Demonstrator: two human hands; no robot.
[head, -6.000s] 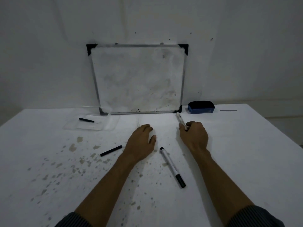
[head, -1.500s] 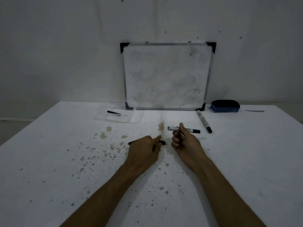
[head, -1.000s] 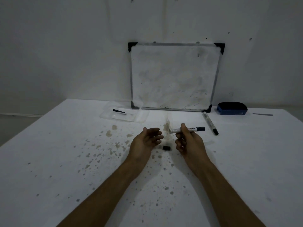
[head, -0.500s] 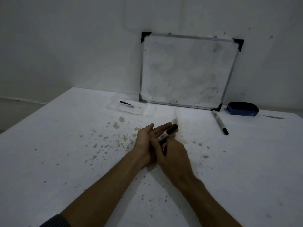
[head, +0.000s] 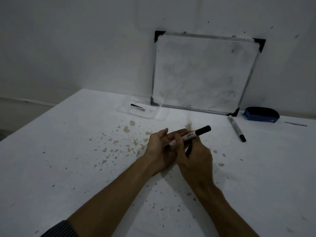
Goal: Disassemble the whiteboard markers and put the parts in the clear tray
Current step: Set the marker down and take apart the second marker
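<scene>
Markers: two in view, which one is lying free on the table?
The marker near the blue eraser, below the whiteboard's right corner, lies untouched. The other marker is gripped in the right hand over the open left hand.

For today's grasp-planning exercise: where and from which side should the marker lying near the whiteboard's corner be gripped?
Grip the spare marker across its pale mid-barrel, from above. It lies flat on the table, clear on both sides, capped end toward the person.

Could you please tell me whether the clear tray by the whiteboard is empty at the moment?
Not empty: the clear tray holds one thin black marker part, lying flat inside.
</scene>
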